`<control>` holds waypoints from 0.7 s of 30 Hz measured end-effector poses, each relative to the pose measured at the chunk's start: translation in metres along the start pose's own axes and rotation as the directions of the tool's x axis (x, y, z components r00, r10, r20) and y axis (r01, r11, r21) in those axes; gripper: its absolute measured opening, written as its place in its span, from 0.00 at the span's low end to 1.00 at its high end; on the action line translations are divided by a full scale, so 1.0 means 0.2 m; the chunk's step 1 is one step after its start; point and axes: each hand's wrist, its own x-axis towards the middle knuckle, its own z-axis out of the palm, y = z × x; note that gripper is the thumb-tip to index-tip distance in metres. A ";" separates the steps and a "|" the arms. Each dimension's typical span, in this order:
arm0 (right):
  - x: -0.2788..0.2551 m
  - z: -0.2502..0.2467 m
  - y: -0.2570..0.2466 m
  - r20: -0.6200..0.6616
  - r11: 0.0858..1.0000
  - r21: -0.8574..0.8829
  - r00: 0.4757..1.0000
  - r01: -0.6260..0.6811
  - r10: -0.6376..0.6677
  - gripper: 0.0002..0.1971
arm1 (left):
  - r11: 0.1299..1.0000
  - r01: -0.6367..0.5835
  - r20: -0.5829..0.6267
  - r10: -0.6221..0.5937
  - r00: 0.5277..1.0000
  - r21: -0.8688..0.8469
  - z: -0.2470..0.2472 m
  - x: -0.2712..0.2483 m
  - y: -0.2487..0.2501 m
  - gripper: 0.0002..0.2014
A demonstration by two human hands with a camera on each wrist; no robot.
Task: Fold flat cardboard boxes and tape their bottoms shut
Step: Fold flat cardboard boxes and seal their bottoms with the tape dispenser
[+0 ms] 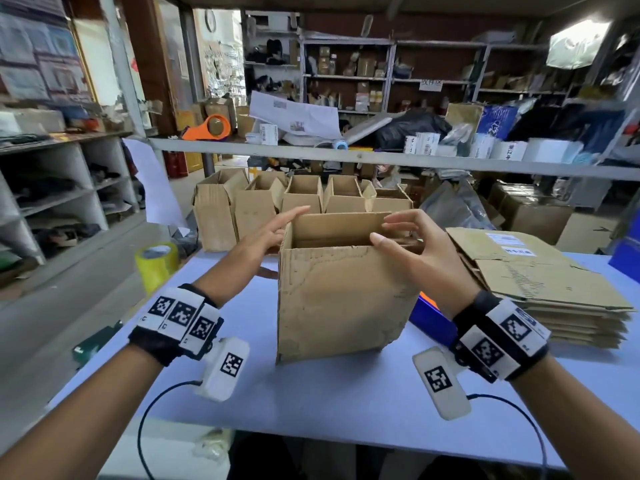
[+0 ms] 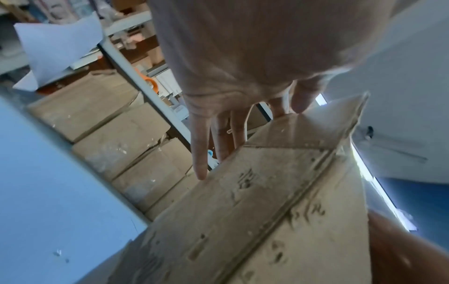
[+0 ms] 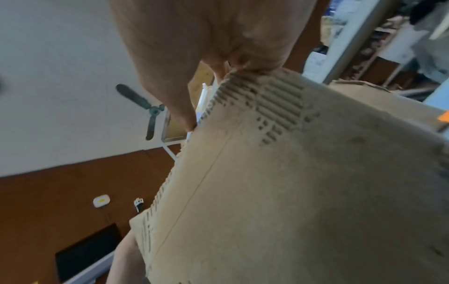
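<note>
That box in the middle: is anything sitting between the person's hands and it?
Nothing visible. The left hand lies with straight fingers along the open box's left side, and the right hand is at its top right edge, thumb on the near wall.

Likely stockroom — shelving [image 1: 349, 77], cartons [image 1: 256, 206]

Upright open box [image 1: 341, 299] mid-table [image 1: 311, 393]: bare tabletop in front; row of boxes [image 1: 298, 199] behind; flat cardboard stack [image 1: 540, 278] right; tape roll [image 1: 156, 265] left.
</note>
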 end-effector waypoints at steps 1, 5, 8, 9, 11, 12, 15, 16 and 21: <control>-0.01 -0.01 0.02 0.000 0.998 0.047 1.000 -0.029 0.029 0.16 | 0.999 0.021 0.005 -0.021 1.000 -0.031 0.00 0.01 0.00 0.23; -0.05 -0.02 0.06 -0.008 0.995 0.089 0.999 -0.053 0.054 0.12 | 0.997 -0.015 -0.014 0.014 1.000 -0.070 0.04 -0.01 -0.01 0.19; -0.02 -0.02 0.08 0.002 0.993 0.074 0.996 -0.092 0.092 0.08 | 0.993 -0.103 -0.070 0.099 0.993 -0.052 0.08 -0.04 0.01 0.19; -0.01 -0.01 0.08 0.004 0.988 0.103 0.993 -0.114 0.114 0.10 | 0.992 -0.115 -0.097 0.109 0.989 -0.060 0.10 -0.04 0.02 0.18; -0.01 0.00 0.08 -0.010 0.971 0.191 0.988 -0.146 0.151 0.12 | 0.987 -0.128 -0.153 0.111 0.982 -0.100 0.11 -0.03 0.03 0.18; -0.01 0.00 0.08 -0.021 0.964 0.221 0.987 -0.148 0.156 0.13 | 0.985 -0.133 -0.179 0.112 0.977 -0.110 0.12 -0.03 0.04 0.17; -0.01 0.01 0.05 0.001 0.957 0.245 0.988 -0.153 0.158 0.12 | 0.981 -0.128 -0.233 0.091 0.968 -0.147 0.12 -0.01 0.02 0.14; -0.02 0.00 0.03 0.044 0.953 0.261 0.988 -0.154 0.148 0.14 | 0.983 -0.114 -0.238 0.078 0.968 -0.143 0.12 0.00 0.01 0.13; -0.02 -0.01 0.00 0.186 0.955 0.267 0.979 -0.131 0.083 0.23 | 0.995 -0.092 -0.104 0.096 0.990 0.043 0.14 0.02 -0.05 0.08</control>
